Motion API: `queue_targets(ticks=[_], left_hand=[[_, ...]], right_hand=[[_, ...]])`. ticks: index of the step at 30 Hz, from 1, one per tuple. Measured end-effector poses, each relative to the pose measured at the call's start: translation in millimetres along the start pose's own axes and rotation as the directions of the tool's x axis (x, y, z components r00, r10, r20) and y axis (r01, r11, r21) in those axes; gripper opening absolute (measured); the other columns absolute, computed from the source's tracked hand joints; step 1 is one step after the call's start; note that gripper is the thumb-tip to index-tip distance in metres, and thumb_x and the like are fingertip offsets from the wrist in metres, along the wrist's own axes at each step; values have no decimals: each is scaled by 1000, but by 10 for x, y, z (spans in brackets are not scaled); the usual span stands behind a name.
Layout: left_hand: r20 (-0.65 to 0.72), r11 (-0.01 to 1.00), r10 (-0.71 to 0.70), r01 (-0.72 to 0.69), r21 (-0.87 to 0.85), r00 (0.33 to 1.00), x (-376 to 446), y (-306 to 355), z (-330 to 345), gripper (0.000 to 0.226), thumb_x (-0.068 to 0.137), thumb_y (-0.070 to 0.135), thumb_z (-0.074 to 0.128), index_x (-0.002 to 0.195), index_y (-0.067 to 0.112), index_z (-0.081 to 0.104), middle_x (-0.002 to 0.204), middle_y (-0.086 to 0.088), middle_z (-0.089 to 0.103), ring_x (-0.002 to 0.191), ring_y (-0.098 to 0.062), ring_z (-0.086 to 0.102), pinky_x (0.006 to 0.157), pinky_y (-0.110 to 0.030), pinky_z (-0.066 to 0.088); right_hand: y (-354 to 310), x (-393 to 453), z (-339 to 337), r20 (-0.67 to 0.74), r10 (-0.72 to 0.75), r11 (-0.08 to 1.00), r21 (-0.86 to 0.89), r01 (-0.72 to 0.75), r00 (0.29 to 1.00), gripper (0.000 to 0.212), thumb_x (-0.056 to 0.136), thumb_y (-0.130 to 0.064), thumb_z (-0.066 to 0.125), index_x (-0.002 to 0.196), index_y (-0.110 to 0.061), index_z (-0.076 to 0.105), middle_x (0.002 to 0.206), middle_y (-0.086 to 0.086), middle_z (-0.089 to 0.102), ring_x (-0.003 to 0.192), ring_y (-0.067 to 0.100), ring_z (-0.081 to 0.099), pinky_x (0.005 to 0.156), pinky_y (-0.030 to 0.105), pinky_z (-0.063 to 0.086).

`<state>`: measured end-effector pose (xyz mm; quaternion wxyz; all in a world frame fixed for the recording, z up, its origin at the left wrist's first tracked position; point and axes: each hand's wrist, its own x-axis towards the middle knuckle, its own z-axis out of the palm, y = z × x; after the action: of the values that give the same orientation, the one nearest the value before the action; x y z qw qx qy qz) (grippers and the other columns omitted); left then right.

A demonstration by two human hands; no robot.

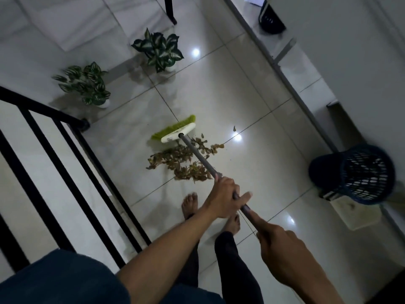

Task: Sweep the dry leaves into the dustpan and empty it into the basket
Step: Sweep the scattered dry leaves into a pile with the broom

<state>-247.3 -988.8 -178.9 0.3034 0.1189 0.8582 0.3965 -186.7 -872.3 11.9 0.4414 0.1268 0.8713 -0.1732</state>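
Both bare forearms reach forward and down. The left hand (223, 197) is the farther one, fingers curled closed around the broom handle (198, 153). The right hand (279, 246) sits just behind it, nearer the body, likewise clenched on the handle, index finger extended along it.
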Motion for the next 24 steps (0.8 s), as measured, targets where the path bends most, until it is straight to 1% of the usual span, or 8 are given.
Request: queue_targets(ticks=[3,7,12,14,16,18,21,24], left_hand=[[-46,1000,-6,6,13,999,154,-171,-290,58,89,64,40,60,17,54,82,0,56,96,-15,50,117,-46,7],[-93,998,-63,61,-20,994,439,-705,-716,53,90,62,40,55,23,50,76,6,52,90,-13,49,116,-51,11],[-148,991,-120,111,-68,982,663,-1300,-991,53,94,45,54,48,21,43,62,3,50,69,-11,47,104,-47,30],[-177,989,-139,129,-70,974,682,-1375,-950,54,93,48,51,47,23,42,62,3,50,68,-13,47,98,-43,33],[-208,981,-172,149,-121,963,688,-1294,-889,52,90,54,44,47,26,42,63,3,48,74,-17,48,92,-42,34],[-218,973,-190,154,-172,957,682,-1109,-831,52,91,56,40,48,27,43,64,4,48,79,-20,50,89,-41,34],[-157,958,-211,171,-231,965,638,-787,-661,52,90,58,38,51,25,46,69,-2,52,79,-20,51,82,-36,34],[-50,948,-216,197,-249,975,482,-430,-434,60,88,67,34,54,21,50,71,-6,55,76,-20,53,80,-38,39]], right_hand=[[-141,237,2,-53,-44,999,6,45,998,65,111,-27,36,156,-66,12,81,-6,61,64,12,59,55,25,47],[-497,918,170,-126,-133,991,-43,129,983,66,107,-27,42,157,-59,13,90,2,68,65,18,60,60,42,60],[-1037,1464,268,-75,-180,977,-125,170,981,77,97,-5,43,160,-47,27,113,9,70,96,32,69,72,43,56],[-1100,1527,235,-36,-184,968,-182,174,982,78,97,-3,43,161,-45,29,107,4,67,90,28,66,75,43,58],[-1076,1500,144,-14,-178,959,-228,170,984,78,96,-2,45,161,-42,30,94,2,60,78,24,58,69,41,55],[-1003,1448,14,-14,-160,949,-277,150,987,72,96,-5,45,159,-39,36,92,2,63,72,22,56,66,40,56],[-843,1276,-185,-17,-124,934,-339,111,992,62,98,-7,43,153,-33,46,84,0,60,64,17,56,56,33,51],[-602,913,-285,-15,-90,927,-368,78,996,66,101,-8,45,158,-39,38,82,-1,61,60,13,56,53,29,51]])
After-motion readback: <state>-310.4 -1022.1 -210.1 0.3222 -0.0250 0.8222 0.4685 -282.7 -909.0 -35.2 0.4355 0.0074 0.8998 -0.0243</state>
